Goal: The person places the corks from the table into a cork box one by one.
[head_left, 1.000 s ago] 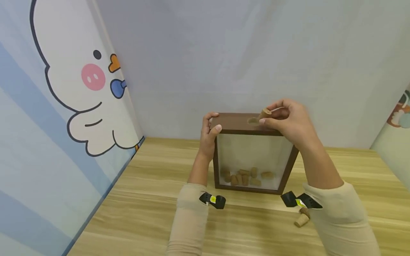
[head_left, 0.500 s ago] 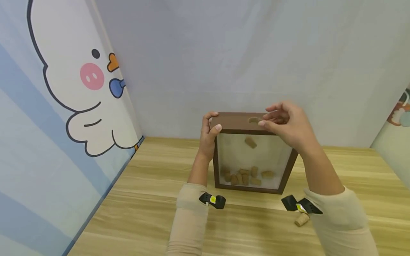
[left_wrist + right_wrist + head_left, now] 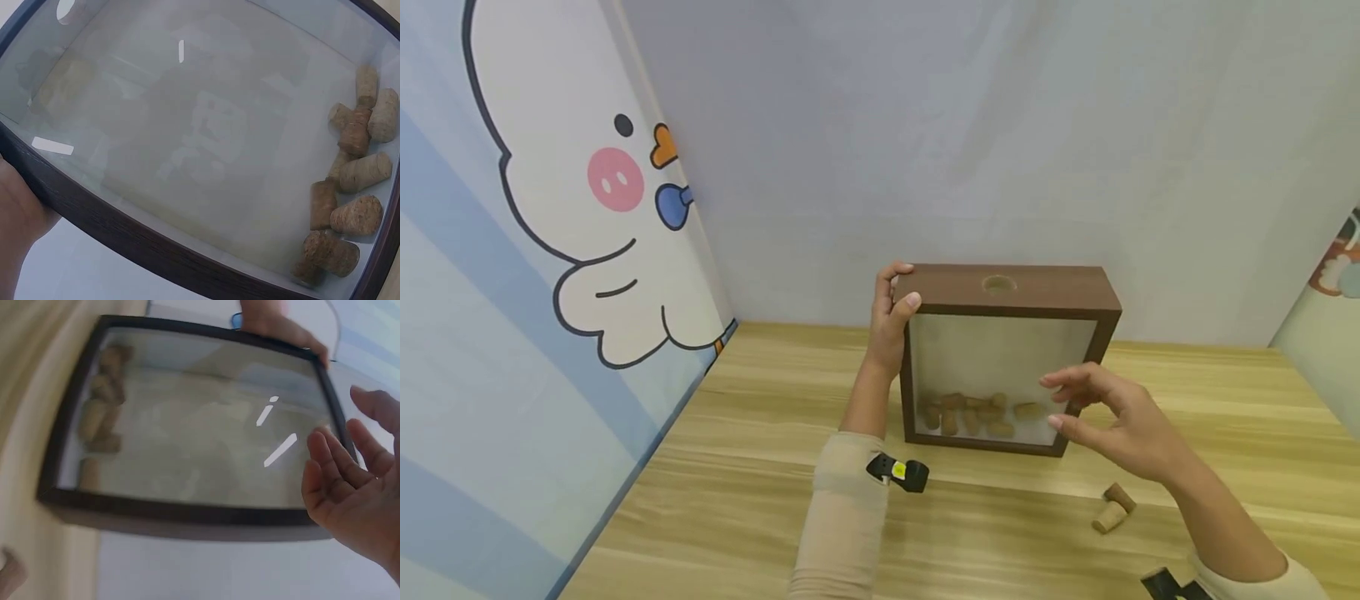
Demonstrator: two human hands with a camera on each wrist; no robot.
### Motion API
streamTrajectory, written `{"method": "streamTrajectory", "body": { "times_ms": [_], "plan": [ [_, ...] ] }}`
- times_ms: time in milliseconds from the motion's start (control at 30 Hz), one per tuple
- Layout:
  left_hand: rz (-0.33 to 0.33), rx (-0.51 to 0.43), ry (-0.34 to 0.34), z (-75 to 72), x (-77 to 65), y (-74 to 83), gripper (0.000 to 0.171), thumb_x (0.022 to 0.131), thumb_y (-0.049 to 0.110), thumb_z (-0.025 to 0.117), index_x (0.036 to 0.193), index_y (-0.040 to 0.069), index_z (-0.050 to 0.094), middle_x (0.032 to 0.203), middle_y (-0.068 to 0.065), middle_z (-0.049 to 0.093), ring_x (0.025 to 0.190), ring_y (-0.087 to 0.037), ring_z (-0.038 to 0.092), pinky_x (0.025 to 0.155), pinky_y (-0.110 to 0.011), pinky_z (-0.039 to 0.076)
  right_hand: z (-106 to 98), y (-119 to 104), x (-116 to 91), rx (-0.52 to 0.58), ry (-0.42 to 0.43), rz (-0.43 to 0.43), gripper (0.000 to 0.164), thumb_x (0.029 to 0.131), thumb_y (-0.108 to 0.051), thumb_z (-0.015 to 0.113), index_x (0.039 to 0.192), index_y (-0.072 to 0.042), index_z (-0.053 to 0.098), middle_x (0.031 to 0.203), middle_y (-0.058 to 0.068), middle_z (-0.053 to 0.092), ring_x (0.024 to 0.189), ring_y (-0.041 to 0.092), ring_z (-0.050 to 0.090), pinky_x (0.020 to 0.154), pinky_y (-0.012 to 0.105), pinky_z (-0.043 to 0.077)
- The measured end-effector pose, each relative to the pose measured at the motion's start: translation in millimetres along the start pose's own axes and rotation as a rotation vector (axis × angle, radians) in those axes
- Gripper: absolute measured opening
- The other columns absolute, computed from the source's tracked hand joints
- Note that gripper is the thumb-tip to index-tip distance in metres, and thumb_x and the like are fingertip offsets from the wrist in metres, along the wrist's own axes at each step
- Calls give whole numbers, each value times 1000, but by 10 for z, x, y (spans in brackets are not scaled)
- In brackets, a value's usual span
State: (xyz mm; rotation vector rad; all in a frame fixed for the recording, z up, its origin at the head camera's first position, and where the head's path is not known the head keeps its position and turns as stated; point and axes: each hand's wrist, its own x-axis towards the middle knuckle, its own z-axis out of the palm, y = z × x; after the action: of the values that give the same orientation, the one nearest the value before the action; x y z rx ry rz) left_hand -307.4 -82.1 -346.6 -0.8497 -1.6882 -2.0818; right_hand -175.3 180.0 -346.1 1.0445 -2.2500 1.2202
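A dark brown shadow box (image 3: pixel 1011 296) with a clear front stands upright on the table, a round hole (image 3: pixel 999 285) in its top. Several corks (image 3: pixel 362 172) lie in a heap along its bottom, behind the pane. My left hand (image 3: pixel 891 325) grips the box's upper left corner, thumb on the front edge and fingers over the top. My right hand (image 3: pixel 1112 417) hovers in front of the box's lower right side, fingers loosely bent and apart from the thumb, holding nothing. Two loose corks (image 3: pixel 1110 517) lie on the table, touching or nearly touching, below the right hand.
The wood-grain table (image 3: pixel 760 467) runs back to a pale cloth wall (image 3: pixel 985 133) close behind the box. On the left stands a panel with a white cartoon duck (image 3: pixel 572 167). Another printed panel (image 3: pixel 1337 267) borders the right side.
The cork in my right hand went through the hole and dropped onto the heap. My right hand then moved down and right, away from the box top. The left hand kept its grip.
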Motion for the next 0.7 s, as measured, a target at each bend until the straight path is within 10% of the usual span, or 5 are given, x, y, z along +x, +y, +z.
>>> {"method": "streamTrajectory", "body": {
  "times_ms": [433, 700],
  "plan": [
    [8, 11, -4, -34, 2, 9, 61, 79, 39, 49, 124, 2, 33, 124, -5, 33, 105, -19, 32, 87, -37, 26, -173, 377, -625, 18, -379, 160, 45, 81, -10, 71, 123, -15, 55, 119, -3, 53, 98, 13, 53, 71, 32, 47],
    [-8, 25, -6, -24, -13, 18, 63, 79, 42, 49, 126, 3, 33, 136, -7, 26, 121, -21, 23, 94, -45, 22, -277, 658, -917, 57, -453, 253, 42, 82, -10, 69, 122, -15, 56, 118, -4, 54, 97, 13, 52, 69, 31, 45]
  ]
}}
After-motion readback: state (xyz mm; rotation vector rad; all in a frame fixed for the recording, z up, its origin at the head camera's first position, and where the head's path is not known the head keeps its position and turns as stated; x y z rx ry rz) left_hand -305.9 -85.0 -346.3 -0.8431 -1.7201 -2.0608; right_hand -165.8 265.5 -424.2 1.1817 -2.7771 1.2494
